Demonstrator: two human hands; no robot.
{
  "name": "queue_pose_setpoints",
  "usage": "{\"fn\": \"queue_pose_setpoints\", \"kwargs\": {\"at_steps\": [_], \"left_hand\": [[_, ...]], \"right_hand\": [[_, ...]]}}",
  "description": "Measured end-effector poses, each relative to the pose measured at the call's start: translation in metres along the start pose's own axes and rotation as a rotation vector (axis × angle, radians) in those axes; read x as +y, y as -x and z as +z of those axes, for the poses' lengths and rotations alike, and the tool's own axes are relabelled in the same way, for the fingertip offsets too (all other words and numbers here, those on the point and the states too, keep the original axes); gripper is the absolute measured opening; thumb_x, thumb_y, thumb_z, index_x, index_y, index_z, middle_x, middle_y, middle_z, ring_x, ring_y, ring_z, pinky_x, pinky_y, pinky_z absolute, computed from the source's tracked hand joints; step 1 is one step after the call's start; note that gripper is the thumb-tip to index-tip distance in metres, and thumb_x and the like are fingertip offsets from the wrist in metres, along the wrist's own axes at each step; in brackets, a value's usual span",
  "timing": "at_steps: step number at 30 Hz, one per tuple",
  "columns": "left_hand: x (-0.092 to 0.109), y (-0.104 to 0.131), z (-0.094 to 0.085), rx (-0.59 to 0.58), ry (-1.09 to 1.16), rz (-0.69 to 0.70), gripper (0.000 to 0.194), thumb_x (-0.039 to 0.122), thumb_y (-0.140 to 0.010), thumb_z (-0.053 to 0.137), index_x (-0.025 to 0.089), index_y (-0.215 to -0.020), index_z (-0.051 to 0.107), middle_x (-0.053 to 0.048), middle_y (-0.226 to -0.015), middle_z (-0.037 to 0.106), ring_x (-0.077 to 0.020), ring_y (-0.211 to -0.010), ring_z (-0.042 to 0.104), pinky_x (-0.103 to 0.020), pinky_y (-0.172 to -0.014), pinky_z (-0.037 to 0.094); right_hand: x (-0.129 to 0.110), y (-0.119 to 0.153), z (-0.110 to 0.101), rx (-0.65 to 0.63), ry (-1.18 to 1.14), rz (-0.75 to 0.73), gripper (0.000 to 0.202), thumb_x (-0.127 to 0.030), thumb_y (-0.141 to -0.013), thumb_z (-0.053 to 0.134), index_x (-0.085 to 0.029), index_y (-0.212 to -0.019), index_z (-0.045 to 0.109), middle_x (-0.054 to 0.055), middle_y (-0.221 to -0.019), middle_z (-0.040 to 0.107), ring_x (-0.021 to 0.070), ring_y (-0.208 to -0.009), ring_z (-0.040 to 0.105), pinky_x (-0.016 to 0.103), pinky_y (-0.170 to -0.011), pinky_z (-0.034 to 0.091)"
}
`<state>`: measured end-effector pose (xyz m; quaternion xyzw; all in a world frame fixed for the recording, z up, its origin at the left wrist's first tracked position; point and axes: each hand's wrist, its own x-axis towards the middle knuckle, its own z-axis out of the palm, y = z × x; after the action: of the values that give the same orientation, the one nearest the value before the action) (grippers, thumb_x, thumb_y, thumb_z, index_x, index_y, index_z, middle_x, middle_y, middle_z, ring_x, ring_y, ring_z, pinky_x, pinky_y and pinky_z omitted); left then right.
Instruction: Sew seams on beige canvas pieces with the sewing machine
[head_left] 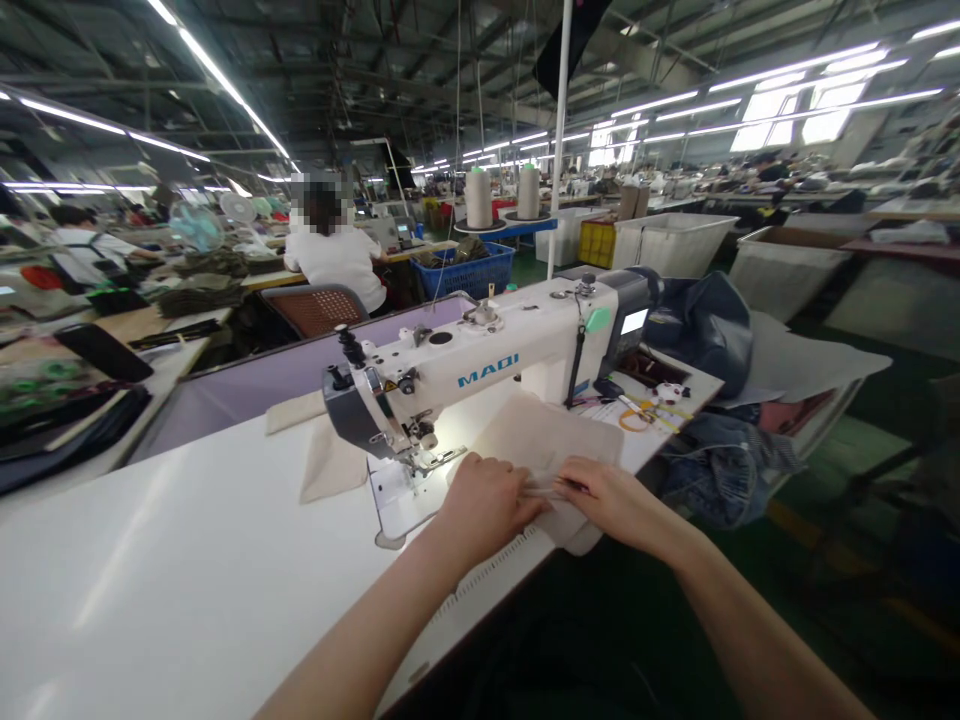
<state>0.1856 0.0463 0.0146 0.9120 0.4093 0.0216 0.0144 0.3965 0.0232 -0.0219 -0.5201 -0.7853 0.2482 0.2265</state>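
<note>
A piece of beige fabric (517,428) lies on the white table to the right of the needle area, under the arm of a white sewing machine (532,335). My left hand (489,503) is closed on the fabric's near part, fingers curled and thumb toward the right. Beside it, my right hand (609,503) pinches the same fabric at a fold. A small dark thing shows at the right fingertips; I cannot make out what it is. The fabric's near right corner hangs over the table edge. The presser foot (426,440) stands left of my hands, with no fabric visibly under it.
More beige pieces (334,465) lie behind the needle area. Scissors with yellow handles (637,415) and small items rest at the table's right end. Denim (724,465) is heaped beyond it. A person in a white shirt (334,262) sits ahead, near a blue basket (469,272).
</note>
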Motion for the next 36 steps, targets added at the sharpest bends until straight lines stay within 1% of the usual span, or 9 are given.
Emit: {"fn": "queue_pose_setpoints", "kwargs": {"at_steps": [5, 10, 15, 18, 22, 24, 27, 31, 36], "left_hand": [[0.004, -0.016, 0.011, 0.043, -0.028, 0.005, 0.024, 0.026, -0.096, 0.059, 0.015, -0.078, 0.072, -0.013, -0.080, 0.071, -0.0282, -0.086, 0.068, -0.041, -0.078, 0.053], [-0.002, 0.009, 0.012, 0.371, 0.106, 0.014, 0.027, 0.014, -0.099, 0.045, 0.015, -0.115, 0.067, -0.014, -0.123, 0.068, -0.0249, -0.112, 0.064, -0.038, -0.091, 0.058], [-0.025, 0.094, 0.027, 0.563, 0.109, 0.168, 0.037, 0.015, -0.102, 0.039, 0.019, -0.135, 0.057, -0.011, -0.126, 0.069, -0.0222, -0.119, 0.064, -0.037, -0.104, 0.053], [-0.049, 0.156, 0.043, 0.371, 0.017, 0.123, 0.055, 0.008, -0.099, 0.033, 0.026, -0.150, 0.042, -0.009, -0.137, 0.064, -0.0212, -0.126, 0.061, -0.034, -0.105, 0.053], [-0.074, 0.216, 0.052, 0.249, -0.049, -0.002, 0.063, 0.005, -0.095, 0.033, 0.030, -0.153, 0.039, -0.005, -0.139, 0.064, -0.0189, -0.119, 0.066, -0.029, -0.100, 0.055], [-0.078, 0.227, 0.049, 0.243, -0.056, -0.016, 0.061, 0.004, -0.092, 0.036, 0.028, -0.147, 0.047, -0.006, -0.137, 0.066, -0.0196, -0.120, 0.066, -0.030, -0.101, 0.055], [-0.078, 0.230, 0.041, 0.247, -0.059, 0.011, 0.065, -0.003, -0.080, 0.039, 0.025, -0.134, 0.060, -0.006, -0.134, 0.068, -0.0208, -0.126, 0.062, -0.041, -0.114, 0.045], [-0.081, 0.238, 0.038, 0.275, 0.008, 0.017, 0.068, -0.005, -0.075, 0.041, 0.023, -0.134, 0.061, -0.006, -0.134, 0.068, -0.0228, -0.133, 0.057, -0.056, -0.125, 0.018], [-0.082, 0.258, 0.036, 0.225, 0.316, -0.124, 0.046, 0.014, -0.096, 0.042, 0.030, -0.133, 0.063, -0.003, -0.135, 0.067, -0.0187, -0.128, 0.061, -0.034, -0.114, 0.044]], "right_hand": [[-0.003, -0.005, 0.008, 0.342, -0.044, -0.077, 0.023, -0.031, -0.100, 0.046, -0.022, -0.088, 0.064, 0.007, -0.095, 0.067, 0.0216, -0.090, 0.064, 0.031, -0.080, 0.050], [0.018, -0.012, 0.020, 0.720, 0.014, 0.097, 0.030, -0.032, -0.100, 0.038, -0.022, -0.116, 0.061, 0.013, -0.115, 0.065, 0.0278, -0.112, 0.059, 0.042, -0.095, 0.050], [0.045, -0.014, 0.027, 0.468, 0.110, 0.183, 0.031, -0.020, -0.093, 0.045, -0.020, -0.119, 0.061, 0.013, -0.123, 0.064, 0.0282, -0.114, 0.061, 0.045, -0.095, 0.051], [0.048, -0.014, 0.025, 0.353, 0.147, 0.169, 0.027, -0.015, -0.091, 0.044, -0.021, -0.107, 0.066, 0.012, -0.127, 0.064, 0.0283, -0.111, 0.064, 0.046, -0.093, 0.052], [0.015, -0.019, 0.025, 0.445, 0.046, 0.089, 0.024, -0.022, -0.093, 0.046, -0.021, -0.102, 0.068, 0.012, -0.125, 0.067, 0.0286, -0.109, 0.065, 0.044, -0.091, 0.053], [-0.015, -0.020, 0.030, 0.384, -0.125, -0.029, 0.023, -0.030, -0.096, 0.049, -0.022, -0.100, 0.070, 0.010, -0.115, 0.071, 0.0254, -0.106, 0.067, 0.037, -0.090, 0.054], [-0.057, -0.016, 0.044, -0.033, -0.323, -0.287, 0.028, -0.044, -0.092, 0.063, -0.021, -0.106, 0.072, 0.008, -0.120, 0.071, 0.0236, -0.110, 0.067, 0.031, -0.094, 0.053], [-0.076, -0.007, 0.061, -0.458, -0.064, -0.526, 0.085, -0.044, -0.071, 0.084, -0.019, -0.146, 0.052, 0.015, -0.153, 0.048, 0.0342, -0.125, 0.059, 0.039, -0.102, 0.048], [-0.077, -0.008, 0.048, -0.522, -0.004, -0.464, 0.026, -0.012, -0.081, 0.062, -0.023, -0.101, 0.073, 0.003, -0.120, 0.072, 0.0200, -0.093, 0.071, 0.026, -0.083, 0.049]]}}
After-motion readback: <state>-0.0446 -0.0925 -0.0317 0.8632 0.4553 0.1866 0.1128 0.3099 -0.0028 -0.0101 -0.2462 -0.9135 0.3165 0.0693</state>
